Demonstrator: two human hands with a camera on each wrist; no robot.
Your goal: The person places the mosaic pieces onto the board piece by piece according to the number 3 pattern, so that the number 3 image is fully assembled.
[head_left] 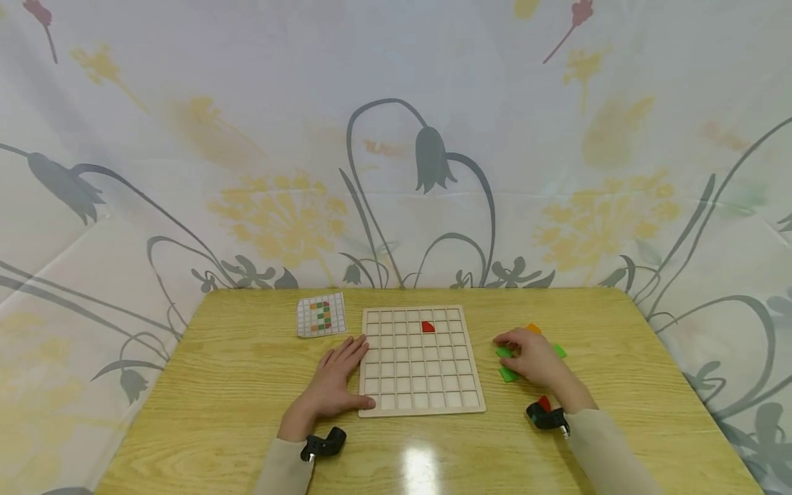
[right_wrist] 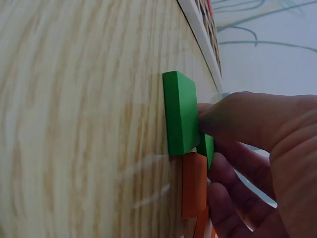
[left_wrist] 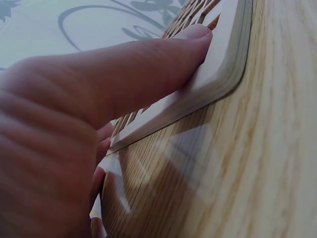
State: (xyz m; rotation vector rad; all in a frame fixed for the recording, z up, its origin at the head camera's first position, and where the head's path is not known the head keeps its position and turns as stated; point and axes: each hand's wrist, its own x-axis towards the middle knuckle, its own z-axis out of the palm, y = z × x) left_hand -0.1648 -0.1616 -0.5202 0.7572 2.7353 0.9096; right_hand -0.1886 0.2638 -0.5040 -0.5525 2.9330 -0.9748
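Observation:
A square wooden grid board [head_left: 423,411] lies on the table, with one red quarter-round piece [head_left: 427,326] in a cell of its second row. My left hand [head_left: 331,381] rests along the board's left edge, fingertips at its side. The left thumb [left_wrist: 143,69] presses on the near corner of the frame. To the right of the board, my right hand [head_left: 532,354] bends over several loose pieces, thumb and fingers around a green block [head_left: 504,352]. Just beside the thumb lies another green block [right_wrist: 181,114]. An orange block [right_wrist: 194,183] sits under the curled fingers, whose tips are partly hidden.
A paper card [head_left: 320,315] with a coloured grid pattern lies left of the board's far corner. Around the right hand are a green piece [head_left: 559,350], an orange piece [head_left: 533,329] and a red piece [head_left: 544,403]. A flower-printed curtain [head_left: 396,206] hangs behind the table.

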